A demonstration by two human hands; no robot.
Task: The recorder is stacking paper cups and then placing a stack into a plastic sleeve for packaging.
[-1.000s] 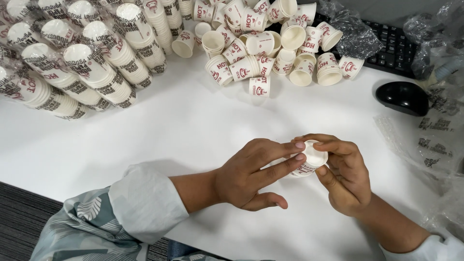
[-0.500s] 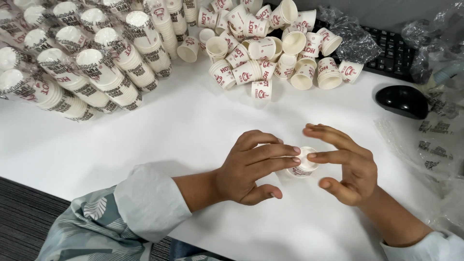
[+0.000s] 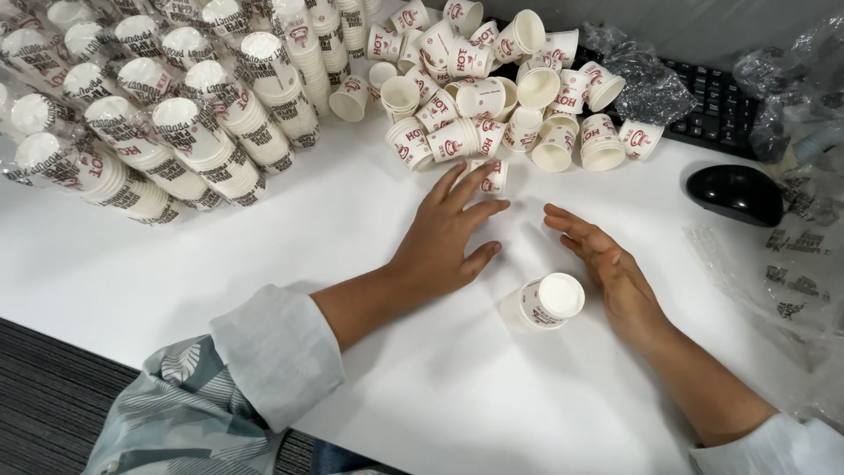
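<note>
One small paper cup (image 3: 547, 302) lies on its side on the white tabletop (image 3: 369, 220), just beside the released right hand (image 3: 607, 264); the left hand (image 3: 448, 233), fingers spread, reaches toward the loose cup pile (image 3: 492, 88). It looks light, thin-walled, easily crushed: best pinched gently at the rim. Bagged cup sleeves (image 3: 158, 123) crowd the smooth surface.

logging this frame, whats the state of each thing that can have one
small white paper cup with red print: upside down on the white table, free of both hands
left hand: open, flat on table, fingertips at a loose cup
right hand: open, empty, beside the cup
loose paper cups: jumbled heap
wrapped cup stacks: lying in clear sleeves
</note>
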